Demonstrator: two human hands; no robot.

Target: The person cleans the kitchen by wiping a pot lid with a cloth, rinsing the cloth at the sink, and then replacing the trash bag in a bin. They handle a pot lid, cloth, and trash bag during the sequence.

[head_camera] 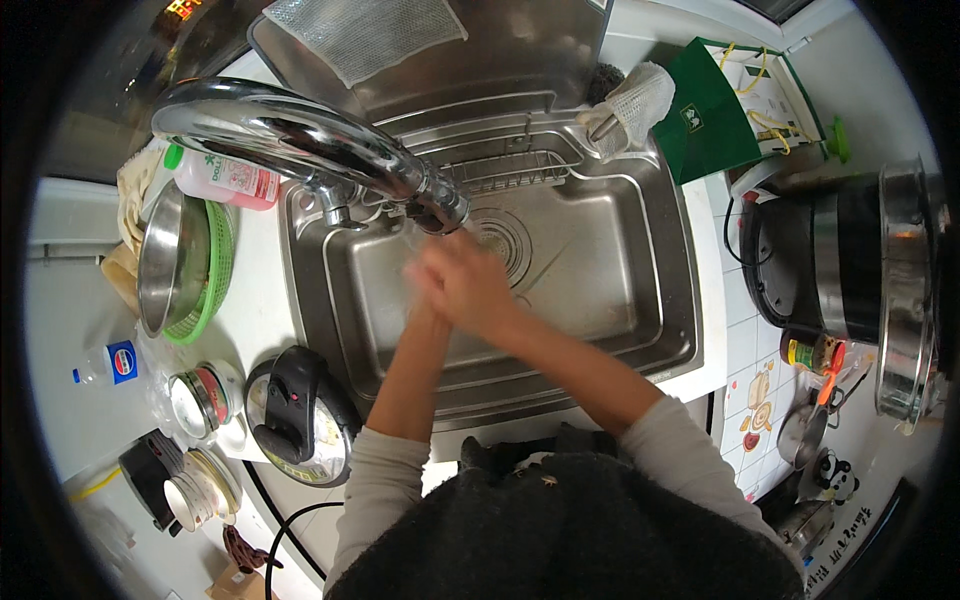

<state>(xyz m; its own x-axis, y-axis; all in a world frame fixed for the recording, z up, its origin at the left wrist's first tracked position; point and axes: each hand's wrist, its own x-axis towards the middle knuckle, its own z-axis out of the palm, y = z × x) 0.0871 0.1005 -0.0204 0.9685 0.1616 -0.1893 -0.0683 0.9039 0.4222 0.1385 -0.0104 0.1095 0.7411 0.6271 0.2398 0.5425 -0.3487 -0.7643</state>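
Both my hands meet beneath the spout of a chrome faucet [442, 206], over a stainless steel sink [592, 255]. My right hand [480, 289] lies across my left hand [421, 281] and covers much of it. Motion blurs the fingers of both, and I see no object between them. Water from the spout is hard to make out. Behind and beside the hands the round drain [510, 240] shows in the sink floor. A wire rack [517, 171] hangs along the sink's back wall.
Left of the sink stand a pink-filled bottle [232, 180], a steel bowl [169, 262] in a green colander [220, 277], and a black-handled appliance lid [300, 420]. A mesh cloth [641, 101] drapes at the back right corner, beside a green paper bag [705, 112]. A large pot [900, 300] stands farther right.
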